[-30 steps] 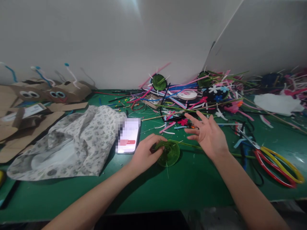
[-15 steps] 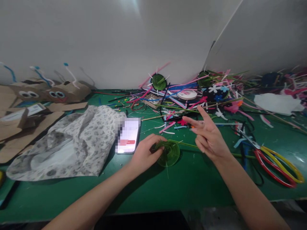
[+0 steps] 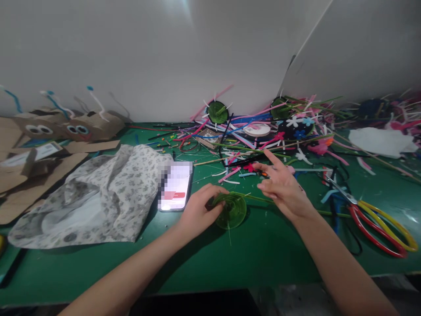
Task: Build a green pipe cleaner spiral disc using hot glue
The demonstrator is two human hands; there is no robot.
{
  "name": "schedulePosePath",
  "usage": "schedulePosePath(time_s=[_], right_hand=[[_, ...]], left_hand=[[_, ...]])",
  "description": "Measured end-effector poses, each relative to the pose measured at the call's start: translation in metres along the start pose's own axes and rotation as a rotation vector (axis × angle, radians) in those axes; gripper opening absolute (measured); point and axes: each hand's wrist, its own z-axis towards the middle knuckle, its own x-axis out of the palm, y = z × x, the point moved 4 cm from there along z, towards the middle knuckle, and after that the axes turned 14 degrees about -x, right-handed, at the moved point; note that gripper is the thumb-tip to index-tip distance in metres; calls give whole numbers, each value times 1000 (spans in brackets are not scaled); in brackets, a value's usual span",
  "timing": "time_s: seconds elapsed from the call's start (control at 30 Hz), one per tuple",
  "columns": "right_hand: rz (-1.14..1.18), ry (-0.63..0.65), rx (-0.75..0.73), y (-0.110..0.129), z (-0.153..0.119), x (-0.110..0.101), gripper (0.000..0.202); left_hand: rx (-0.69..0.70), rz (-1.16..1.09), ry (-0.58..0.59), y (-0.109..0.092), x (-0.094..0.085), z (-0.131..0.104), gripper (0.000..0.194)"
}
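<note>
My left hand (image 3: pixel 202 210) grips the left edge of a round green coiled disc (image 3: pixel 235 213) between thumb and fingers, just above the green table (image 3: pixel 204 267). A thin clear strand hangs below the disc, and a green stem (image 3: pixel 258 199) runs from it to the right, passing beneath my right hand (image 3: pixel 283 184). That hand is raised with its fingers apart and nothing visible between them. A lit phone (image 3: pixel 177 186) lies beside my left hand.
Grey patterned cloth (image 3: pixel 112 193) and cardboard figures (image 3: pixel 88 127) lie on the left. Behind my hands spreads a heap of coloured pipe cleaners (image 3: pixel 240 127) with a white roll (image 3: pixel 257 130). Scissors (image 3: pixel 378 224) with red and yellow handles lie at right.
My right hand has turned slightly and its fingers have shifted a little lower and to the left. My left hand and the green disc have stayed put.
</note>
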Motion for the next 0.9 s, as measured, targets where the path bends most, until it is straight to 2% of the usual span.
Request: schedulePosePath(time_s=[0.27, 0.43, 0.53, 0.67, 0.9], right_hand=[[35, 70, -41, 1, 0, 3, 82], [85, 10, -14, 4, 0, 3, 67], [133, -40, 35, 2, 0, 1, 51], [184, -80, 49, 1, 0, -2, 58], [235, -20, 104, 2, -3, -1, 42]], left_hand=[[-19, -5, 8, -1, 0, -1, 30], [-11, -4, 6, 0, -1, -1, 29], [-11, -2, 1, 1, 0, -1, 28], [-11, 2, -1, 1, 0, -1, 27], [-23, 4, 0, 1, 0, 0, 28]])
